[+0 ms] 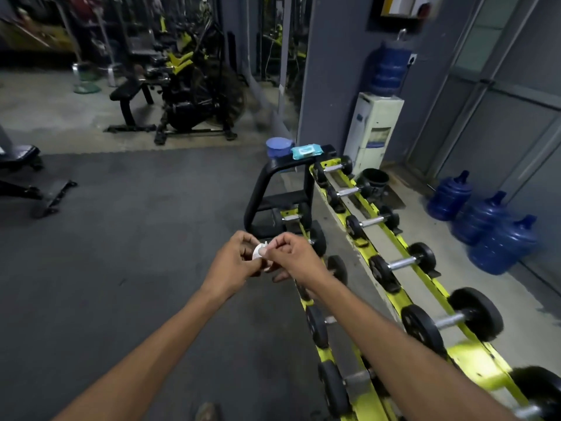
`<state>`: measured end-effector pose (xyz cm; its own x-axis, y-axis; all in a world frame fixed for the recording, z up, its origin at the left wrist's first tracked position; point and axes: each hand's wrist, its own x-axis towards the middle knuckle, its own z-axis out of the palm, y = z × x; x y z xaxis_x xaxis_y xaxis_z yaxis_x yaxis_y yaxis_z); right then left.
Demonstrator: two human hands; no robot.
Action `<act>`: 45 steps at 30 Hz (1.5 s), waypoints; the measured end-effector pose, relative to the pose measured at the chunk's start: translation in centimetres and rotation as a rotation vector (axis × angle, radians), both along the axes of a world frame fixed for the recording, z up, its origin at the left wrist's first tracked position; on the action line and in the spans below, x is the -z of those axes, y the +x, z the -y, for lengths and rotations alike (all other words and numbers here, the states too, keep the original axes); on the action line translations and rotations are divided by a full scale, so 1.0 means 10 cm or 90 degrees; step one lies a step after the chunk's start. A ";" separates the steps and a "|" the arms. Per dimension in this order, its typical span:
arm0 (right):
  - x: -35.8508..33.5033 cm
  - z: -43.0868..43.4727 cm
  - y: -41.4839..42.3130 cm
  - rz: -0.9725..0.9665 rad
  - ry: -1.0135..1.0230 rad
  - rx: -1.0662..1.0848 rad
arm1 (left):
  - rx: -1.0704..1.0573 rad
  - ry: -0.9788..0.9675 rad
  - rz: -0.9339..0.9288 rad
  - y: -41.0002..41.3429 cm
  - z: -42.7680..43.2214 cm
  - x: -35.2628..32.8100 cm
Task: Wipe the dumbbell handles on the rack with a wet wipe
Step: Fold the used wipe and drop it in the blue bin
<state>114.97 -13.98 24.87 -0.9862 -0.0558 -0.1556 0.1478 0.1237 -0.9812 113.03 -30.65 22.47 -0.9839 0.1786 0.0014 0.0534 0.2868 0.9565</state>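
Observation:
Both hands meet in front of me, left of the rack. My left hand (235, 259) and my right hand (292, 257) pinch a small white wet wipe (260, 252) between their fingertips. The yellow and black dumbbell rack (408, 302) runs from the lower right up toward the middle. Several black dumbbells with metal handles lie on it, such as one dumbbell (402, 264) on the top tier and another dumbbell (452, 322) nearer me. A teal pack of wet wipes (306, 151) lies on the rack's far black end.
A blue lidded tub (278, 147) stands beside the pack. A water dispenser (375, 129) and a black bin (375, 179) stand behind the rack. Blue water jugs (482, 220) line the right wall. An exercise bike (194, 98) and benches (27, 174) stand on the left.

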 end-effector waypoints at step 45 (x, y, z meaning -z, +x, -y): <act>0.50 0.63 -12.50 0.039 0.189 0.108 | 0.257 -0.357 -0.081 -13.14 1.46 0.25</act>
